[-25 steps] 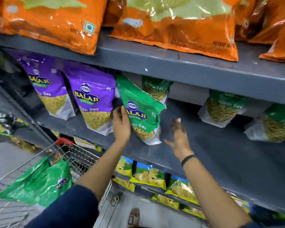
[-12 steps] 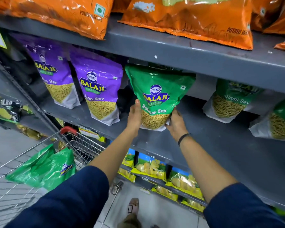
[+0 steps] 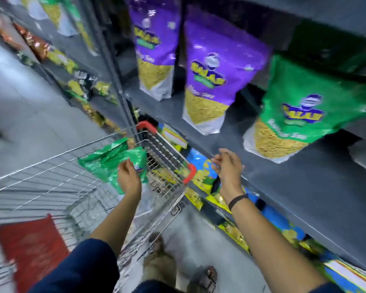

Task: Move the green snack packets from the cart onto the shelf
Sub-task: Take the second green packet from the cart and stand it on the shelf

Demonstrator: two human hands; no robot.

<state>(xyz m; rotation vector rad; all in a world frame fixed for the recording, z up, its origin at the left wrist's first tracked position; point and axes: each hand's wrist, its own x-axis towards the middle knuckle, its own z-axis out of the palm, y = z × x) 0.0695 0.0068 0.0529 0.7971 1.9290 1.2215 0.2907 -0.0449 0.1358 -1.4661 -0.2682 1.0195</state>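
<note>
Hands both empty, fingers loosely spread: left hand point(image 3: 129, 179) over green packets point(image 3: 112, 160) in cart point(image 3: 167, 153); right hand point(image 3: 228, 166) beside shelf point(image 3: 294, 187) edge.

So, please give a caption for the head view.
Left hand reaches crinkled green snack packet in wire cart; right hand open.

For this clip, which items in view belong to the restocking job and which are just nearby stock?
Job items:
- green packets in the cart
- cart
- green packet on the shelf
- shelf
- left hand, right hand, both empty

Just nearby:
- purple packets
- blue and yellow packets below
</note>
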